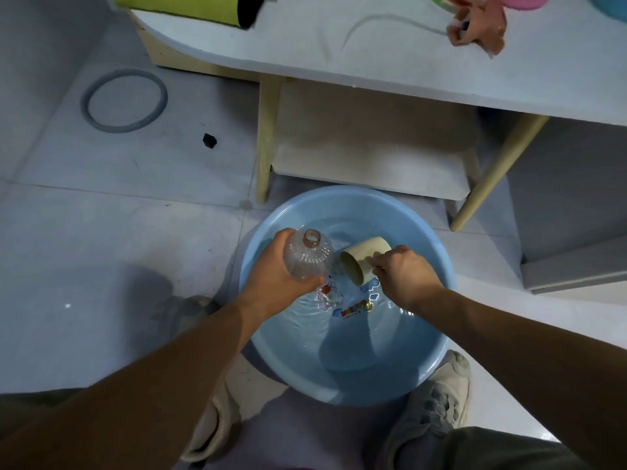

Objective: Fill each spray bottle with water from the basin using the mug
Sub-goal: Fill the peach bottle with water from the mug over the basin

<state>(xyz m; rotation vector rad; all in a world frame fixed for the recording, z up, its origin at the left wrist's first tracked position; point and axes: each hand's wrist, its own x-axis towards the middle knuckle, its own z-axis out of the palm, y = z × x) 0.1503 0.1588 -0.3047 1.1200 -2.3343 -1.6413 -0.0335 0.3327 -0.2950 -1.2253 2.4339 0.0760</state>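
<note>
Pale floor tiles [135, 215] spread under a white table [373, 56], and on them stood a light blue basin [431, 334] holding shallow, rippled water over a cartoon print on its bottom. Over the basin's far half the left hand [271, 283] curled around the body of a clear, uncapped spray bottle [307, 257]; its open neck pointed up and away, and no water showed inside. Just beside it the right hand [405, 276] gripped a cream mug [364, 262] by its handle side, tipped so its mouth faced the bottle, with nothing seen in it. Two beige shoes [437, 401] flanked the basin.
</note>
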